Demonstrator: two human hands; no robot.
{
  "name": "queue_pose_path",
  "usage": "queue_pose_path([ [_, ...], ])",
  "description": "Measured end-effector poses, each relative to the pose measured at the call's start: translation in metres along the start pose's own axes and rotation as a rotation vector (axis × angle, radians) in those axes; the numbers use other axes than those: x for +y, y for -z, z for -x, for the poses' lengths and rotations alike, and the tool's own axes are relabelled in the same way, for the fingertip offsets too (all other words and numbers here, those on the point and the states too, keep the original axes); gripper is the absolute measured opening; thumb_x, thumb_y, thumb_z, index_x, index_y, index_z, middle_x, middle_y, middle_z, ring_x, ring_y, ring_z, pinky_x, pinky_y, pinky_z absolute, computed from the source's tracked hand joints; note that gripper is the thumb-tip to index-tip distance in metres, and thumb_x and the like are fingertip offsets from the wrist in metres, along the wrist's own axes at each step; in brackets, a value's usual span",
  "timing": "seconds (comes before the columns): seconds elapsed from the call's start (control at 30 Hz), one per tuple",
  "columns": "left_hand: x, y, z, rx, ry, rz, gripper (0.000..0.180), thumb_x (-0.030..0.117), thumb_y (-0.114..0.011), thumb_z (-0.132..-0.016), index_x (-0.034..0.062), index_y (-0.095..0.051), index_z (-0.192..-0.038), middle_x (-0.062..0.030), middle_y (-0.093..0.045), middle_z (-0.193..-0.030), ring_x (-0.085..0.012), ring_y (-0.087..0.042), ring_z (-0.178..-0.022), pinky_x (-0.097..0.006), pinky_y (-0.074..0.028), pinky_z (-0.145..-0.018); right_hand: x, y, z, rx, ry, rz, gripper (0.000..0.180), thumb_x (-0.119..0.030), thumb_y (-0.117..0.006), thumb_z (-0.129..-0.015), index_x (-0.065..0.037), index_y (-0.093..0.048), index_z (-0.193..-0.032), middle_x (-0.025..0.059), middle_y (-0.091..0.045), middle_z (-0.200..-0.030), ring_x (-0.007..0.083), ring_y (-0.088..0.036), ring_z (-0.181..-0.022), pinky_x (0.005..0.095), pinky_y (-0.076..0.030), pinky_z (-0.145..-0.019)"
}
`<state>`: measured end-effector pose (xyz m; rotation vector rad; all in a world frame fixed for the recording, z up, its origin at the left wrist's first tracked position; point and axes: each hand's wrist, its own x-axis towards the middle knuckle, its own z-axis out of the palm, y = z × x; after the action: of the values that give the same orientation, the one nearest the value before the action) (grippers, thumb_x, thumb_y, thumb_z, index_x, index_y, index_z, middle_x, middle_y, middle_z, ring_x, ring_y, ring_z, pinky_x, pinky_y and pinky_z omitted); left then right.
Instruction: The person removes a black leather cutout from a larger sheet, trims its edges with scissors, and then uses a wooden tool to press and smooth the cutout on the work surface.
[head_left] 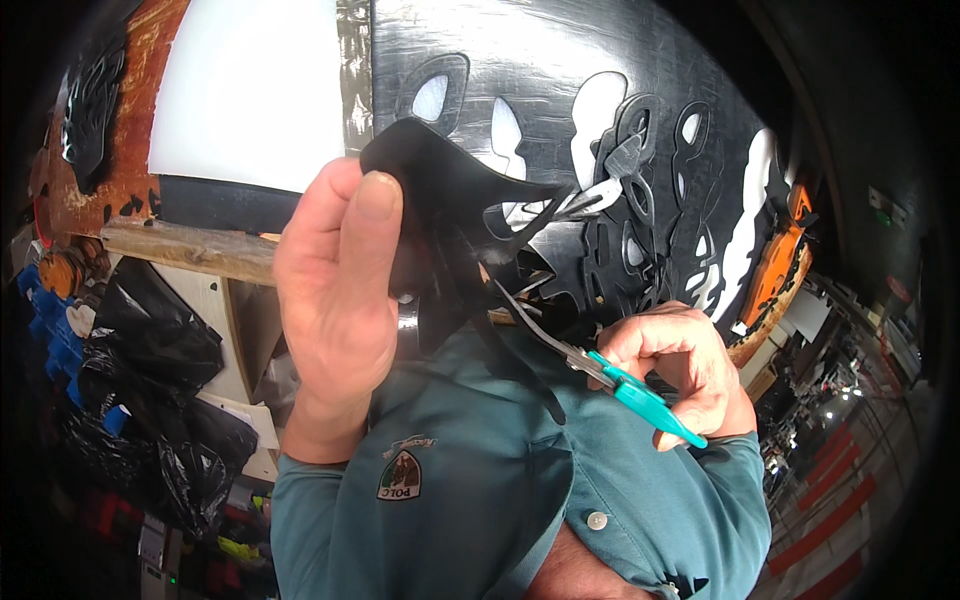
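My left hand (340, 290) is closed, its thumb pressing a thin, flexible black sheet piece (430, 190) against the fingers and holding it up over the bench. Curved, narrow offcut strips (525, 365) hang from that piece in front of my shirt. In my right hand (685, 360) is a pair of scissors with teal handles (645, 400), the fingers wrapped round the grips. The metal blades point up and left, to the lower edge of the black piece. Whether they touch it I cannot tell, as the dark strips overlap there.
Behind my hands lies a large black sheet (540, 50) with curved cut-outs and loose black offcuts (625, 160). A white sheet (250, 90) is at upper left, above a worn wooden edge (190, 245). Black plastic bags (150, 340) stand at left; an orange object (775, 265) lies at right.
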<state>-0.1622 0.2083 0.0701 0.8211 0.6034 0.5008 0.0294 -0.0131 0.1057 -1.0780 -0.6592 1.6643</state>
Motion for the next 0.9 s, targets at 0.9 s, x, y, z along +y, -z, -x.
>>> queue_pose_path([
  [0.9, -0.004, -0.018, 0.005, 0.237, -0.026, 0.067, 0.012, 0.013, -0.066, -0.107, 0.0011, -0.064, -0.104, 0.0047, -0.064, -0.088, 0.0004, -0.05, -0.075, -0.017, -0.039, -0.068, -0.021, 0.006, -0.004, 0.067, -0.286, -0.132, 0.044, -0.011, -0.091, -0.077, 0.008, -0.068, -0.11, 0.0016, -0.068, -0.084, 0.0052, -0.059, -0.072, 0.0224, -0.042, -0.063],
])
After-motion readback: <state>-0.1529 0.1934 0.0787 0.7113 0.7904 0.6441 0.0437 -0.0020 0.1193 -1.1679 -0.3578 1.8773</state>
